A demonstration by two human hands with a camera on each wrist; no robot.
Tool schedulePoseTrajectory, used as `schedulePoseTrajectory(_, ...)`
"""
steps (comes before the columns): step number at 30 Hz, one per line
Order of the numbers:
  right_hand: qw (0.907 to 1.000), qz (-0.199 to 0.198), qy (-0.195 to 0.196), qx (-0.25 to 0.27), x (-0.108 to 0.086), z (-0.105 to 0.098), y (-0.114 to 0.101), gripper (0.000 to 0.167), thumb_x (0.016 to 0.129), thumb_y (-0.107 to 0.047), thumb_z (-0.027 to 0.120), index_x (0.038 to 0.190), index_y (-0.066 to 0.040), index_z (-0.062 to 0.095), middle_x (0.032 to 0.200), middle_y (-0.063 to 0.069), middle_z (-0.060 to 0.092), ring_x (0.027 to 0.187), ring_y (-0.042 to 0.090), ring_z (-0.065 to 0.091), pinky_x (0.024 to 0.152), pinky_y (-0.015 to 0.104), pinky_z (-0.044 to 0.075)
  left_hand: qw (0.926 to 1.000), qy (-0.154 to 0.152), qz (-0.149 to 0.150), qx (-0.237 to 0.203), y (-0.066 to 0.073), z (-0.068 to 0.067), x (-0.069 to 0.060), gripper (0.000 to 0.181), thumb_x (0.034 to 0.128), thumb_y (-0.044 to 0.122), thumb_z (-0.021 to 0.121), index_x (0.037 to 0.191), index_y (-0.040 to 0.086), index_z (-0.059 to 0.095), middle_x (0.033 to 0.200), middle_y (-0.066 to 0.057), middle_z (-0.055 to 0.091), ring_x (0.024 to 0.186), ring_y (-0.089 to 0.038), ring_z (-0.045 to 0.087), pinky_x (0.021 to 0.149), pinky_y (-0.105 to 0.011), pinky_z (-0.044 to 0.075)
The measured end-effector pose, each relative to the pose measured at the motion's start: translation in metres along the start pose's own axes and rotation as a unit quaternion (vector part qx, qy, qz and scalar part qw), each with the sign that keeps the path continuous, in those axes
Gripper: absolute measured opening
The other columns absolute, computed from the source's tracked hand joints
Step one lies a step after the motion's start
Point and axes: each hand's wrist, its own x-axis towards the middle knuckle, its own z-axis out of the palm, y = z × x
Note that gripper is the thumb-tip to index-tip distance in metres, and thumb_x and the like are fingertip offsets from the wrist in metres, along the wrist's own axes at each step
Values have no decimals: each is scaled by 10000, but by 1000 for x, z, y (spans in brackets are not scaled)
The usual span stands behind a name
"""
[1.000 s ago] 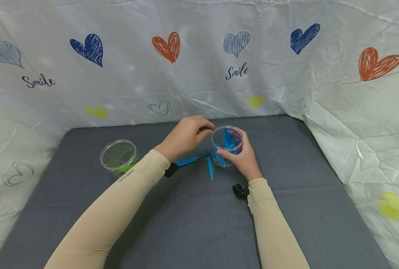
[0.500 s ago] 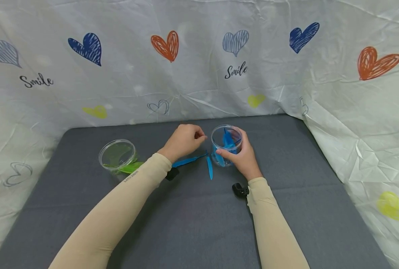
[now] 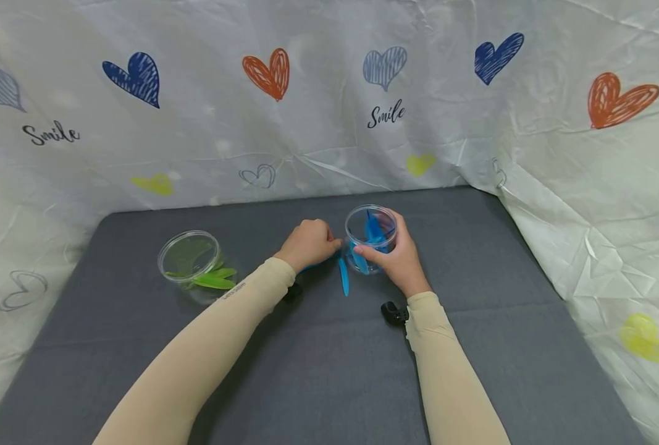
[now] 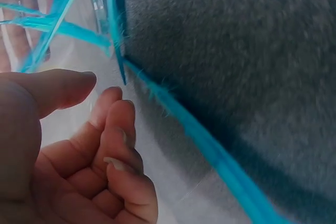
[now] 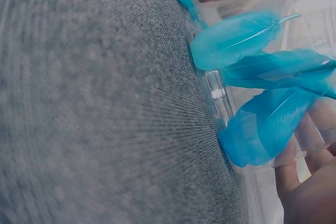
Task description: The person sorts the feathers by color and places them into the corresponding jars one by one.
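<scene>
In the head view my right hand (image 3: 404,259) grips a clear plastic cup (image 3: 362,207) standing on the table. Several blue feathers (image 5: 262,129) lean inside it. My left hand (image 3: 309,243) is just left of the cup, low over the cloth. In the left wrist view its fingers are loosely bent, with a gap between thumb and fingertips and nothing held. Two loose blue feathers lie beside the cup: one feather (image 3: 344,278) in front of it, and another feather (image 4: 210,150) stretching under the left hand, mostly hidden in the head view.
A second clear cup (image 3: 187,250) stands at the left with green feathers (image 3: 215,281) in it. Dark grey cloth (image 3: 329,371) covers the table. A white curtain (image 3: 329,123) printed with hearts hangs behind and at the sides.
My left hand has moved away from the cup's rim, then down towards the loose blue feathers. The right hand keeps its grip on the cup. More of the green feathers shows now.
</scene>
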Motion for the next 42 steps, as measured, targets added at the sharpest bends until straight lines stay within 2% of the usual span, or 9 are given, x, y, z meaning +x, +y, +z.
schedulePoseTrajectory(3, 10000, 14, -3, -29, 1, 1, 3, 959, 896, -321, 896, 1674, -237, 342, 1658, 101, 473, 1524, 328, 487, 1258, 590, 423, 9998, -72, -195, 15, 0, 3, 2, 615, 1068, 358, 660, 507, 189, 476, 498, 45, 353, 441, -121, 341, 459, -279, 301)
schedulePoseTrajectory(9, 9999, -9, 49, -156, 12, 1, 29, 986, 892, -283, 899, 1688, -274, 318, 1681, 74, 453, 1543, 324, 470, 1260, 593, 418, 9990, -98, -440, 15, -1, 6, 5, 616, 1055, 399, 669, 512, 181, 478, 498, 35, 365, 450, -139, 399, 461, -291, 349)
schedulePoseTrajectory(15, 9996, -149, 104, -217, 12, 1, 35, 970, 886, -367, 907, 1665, -373, 330, 1659, -9, 475, 1525, 257, 490, 1251, 563, 440, 9979, -86, -637, -78, -1, 11, 9, 597, 1023, 480, 707, 553, 174, 502, 526, 27, 380, 481, -156, 444, 466, -299, 375)
schedulePoseTrajectory(20, 9992, -269, 110, -263, 12, 1, 35, 934, 876, -449, 907, 1633, -414, 362, 1624, -38, 504, 1498, 225, 513, 1236, 560, 459, 9970, -23, -764, -99, 1, 13, 12, 575, 996, 494, 738, 580, 164, 519, 555, 14, 400, 508, -171, 480, 473, -306, 402)
schedulePoseTrajectory(25, 9992, -295, 97, -249, 13, 1, 35, 920, 880, -443, 903, 1630, -407, 370, 1616, -37, 511, 1486, 222, 520, 1234, 559, 459, 9957, -29, -905, -167, 2, 13, 11, 537, 986, 483, 759, 614, 148, 564, 589, 1, 440, 546, -189, 523, 501, -319, 431)
schedulePoseTrajectory(36, 9998, -118, 45, -144, 13, 0, 35, 992, 877, -317, 911, 1678, -316, 326, 1669, 29, 466, 1532, 292, 476, 1260, 577, 423, 9938, -189, -1093, -94, 8, 12, 7, 576, 980, 498, 772, 592, 166, 505, 579, -4, 432, 541, -185, 497, 507, -322, 423)
schedulePoseTrajectory(42, 9997, -149, 72, -185, 13, -1, 36, 963, 884, -351, 908, 1661, -358, 340, 1646, -3, 487, 1513, 256, 495, 1252, 557, 438, 9930, -217, -1130, -276, 7, 10, 5, 577, 975, 463, 786, 582, 162, 490, 580, -5, 428, 544, -189, 490, 514, -323, 422)
